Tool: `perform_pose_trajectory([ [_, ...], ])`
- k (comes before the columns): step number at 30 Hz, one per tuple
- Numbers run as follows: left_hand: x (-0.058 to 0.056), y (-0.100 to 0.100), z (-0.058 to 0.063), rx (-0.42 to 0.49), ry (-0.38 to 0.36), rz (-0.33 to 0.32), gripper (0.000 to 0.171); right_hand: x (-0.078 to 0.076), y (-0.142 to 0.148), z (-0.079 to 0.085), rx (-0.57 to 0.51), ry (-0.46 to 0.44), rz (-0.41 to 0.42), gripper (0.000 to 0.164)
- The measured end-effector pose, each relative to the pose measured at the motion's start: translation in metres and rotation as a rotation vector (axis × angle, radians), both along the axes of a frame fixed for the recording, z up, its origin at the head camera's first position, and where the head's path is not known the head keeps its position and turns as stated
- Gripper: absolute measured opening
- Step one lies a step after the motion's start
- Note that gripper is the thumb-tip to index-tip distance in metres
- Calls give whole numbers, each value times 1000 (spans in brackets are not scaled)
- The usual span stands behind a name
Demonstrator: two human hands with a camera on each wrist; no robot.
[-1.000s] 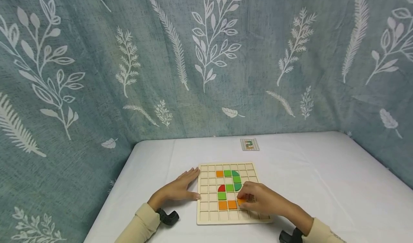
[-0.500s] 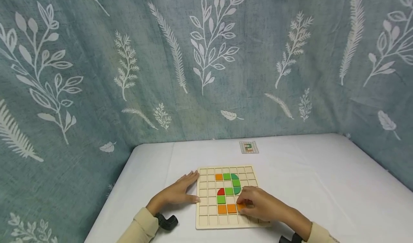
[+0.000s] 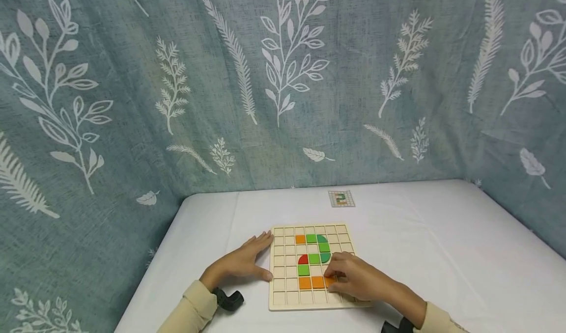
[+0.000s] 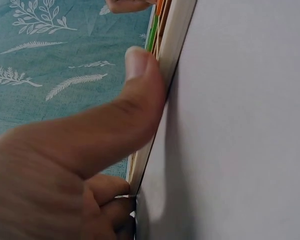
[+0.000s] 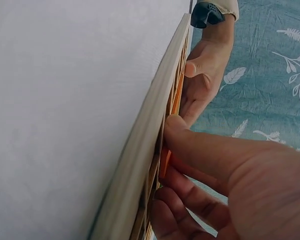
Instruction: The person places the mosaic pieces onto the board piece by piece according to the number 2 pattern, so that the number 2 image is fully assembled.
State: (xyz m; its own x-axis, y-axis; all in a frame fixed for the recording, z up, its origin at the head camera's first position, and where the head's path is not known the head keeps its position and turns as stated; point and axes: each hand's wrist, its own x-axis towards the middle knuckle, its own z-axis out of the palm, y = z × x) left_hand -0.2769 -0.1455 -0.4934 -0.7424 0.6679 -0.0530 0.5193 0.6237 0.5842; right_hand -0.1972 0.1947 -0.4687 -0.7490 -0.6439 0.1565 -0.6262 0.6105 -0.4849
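Note:
A square wooden grid board (image 3: 292, 301) lies on the white table. My right hand (image 3: 362, 278) pinches an orange square tile (image 3: 329, 281) between thumb and fingers at the right end of a row with two more orange tiles (image 3: 311, 283). The right wrist view shows this tile (image 5: 164, 161) low against the board, partly hidden by the fingers. My left hand (image 3: 240, 263) rests at the board's left edge, fingers extended and thumb touching the side. Above the orange row, a red quarter-round tile (image 3: 303, 260), light green square tiles (image 3: 314, 259) and dark green quarter-round tiles (image 3: 325, 258) sit in cells.
Beyond the board lies a small card (image 3: 341, 199) printed with a coloured grid pattern. A patterned blue-green curtain (image 3: 265, 87) hangs behind and beside the white-covered table (image 3: 420, 235). Black wrist mounts (image 3: 228, 299) sit at both sleeves.
The orange tile under my right hand sits slightly lower, in line with the other orange tiles. The head view shifts a little; my left hand stays at the board's edge.

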Motion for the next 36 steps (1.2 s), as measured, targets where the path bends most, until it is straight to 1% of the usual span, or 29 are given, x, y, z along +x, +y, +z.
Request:
perform_pose_trajectory([
  [9, -1, 0, -4, -7, 20, 5, 112, 0, 1, 1, -13, -6, 7, 19],
  [18, -1, 0, -5, -17, 33, 9, 111, -1, 0, 4, 38, 11, 0, 22],
  [21, 0, 0, -5, -14, 33, 6, 111, -1, 0, 4, 37, 13, 5, 24],
  [26, 1, 2, -3, -28, 38, 21, 111, -1, 0, 6, 31, 20, 19, 26],
  [29, 0, 2, -5, -35, 42, 23, 112, -1, 0, 5, 21, 18, 29, 27],
  [32, 0, 2, -6, -36, 39, 15, 112, 0, 1, 4, 14, 24, 37, 26],
  [36, 1, 1, -5, -42, 39, 14, 111, 0, 1, 3, 25, 56, 41, 25],
])
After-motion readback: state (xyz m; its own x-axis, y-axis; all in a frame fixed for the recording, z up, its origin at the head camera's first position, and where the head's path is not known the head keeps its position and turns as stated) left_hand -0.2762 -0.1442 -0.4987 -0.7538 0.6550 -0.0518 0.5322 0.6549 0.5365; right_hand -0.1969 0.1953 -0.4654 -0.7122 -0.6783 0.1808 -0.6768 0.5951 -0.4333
